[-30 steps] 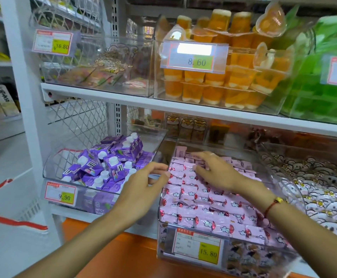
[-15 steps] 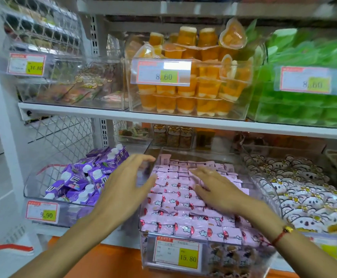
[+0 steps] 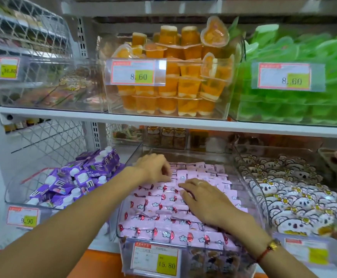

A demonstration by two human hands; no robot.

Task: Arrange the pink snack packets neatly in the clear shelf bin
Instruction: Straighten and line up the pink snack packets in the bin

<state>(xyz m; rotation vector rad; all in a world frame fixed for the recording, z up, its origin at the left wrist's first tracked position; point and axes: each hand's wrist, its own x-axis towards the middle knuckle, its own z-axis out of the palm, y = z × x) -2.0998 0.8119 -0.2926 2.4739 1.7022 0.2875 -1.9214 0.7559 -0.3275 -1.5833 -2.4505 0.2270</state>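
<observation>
The left hand [image 3: 153, 169], just above the frame's centre, curls its fingers down onto the far rows of small pink foil snack packets printed with white clouds and red marks [image 3: 163, 209], and seems to pinch one between thumb and fingertips, though the fingertips are turned away and the hold cannot be confirmed. The right hand [image 3: 201, 199], just below and to the right of it, lies flat with fingers straight and spread, pressing on the middle rows. The packets fill the clear plastic shelf bin [image 3: 242, 171] at lower centre, lying in overlapping rows from its front lip to its back wall. The work appears to be in the tidying stage: most rows near the front already lie even, and the far ones under the hands look looser. The next move likely calls for sliding or setting the picked packet into line while the flat hand keeps its neighbours from shifting. The right hand hides the packets beneath it, the yellow-and-white price tag reading 15.80 [image 3: 155, 259] covers the bin's front, and the bin's back corners blur into glare. A bin of purple drink cartons with white caps [image 3: 77, 177] stands just beside it at left.
</observation>
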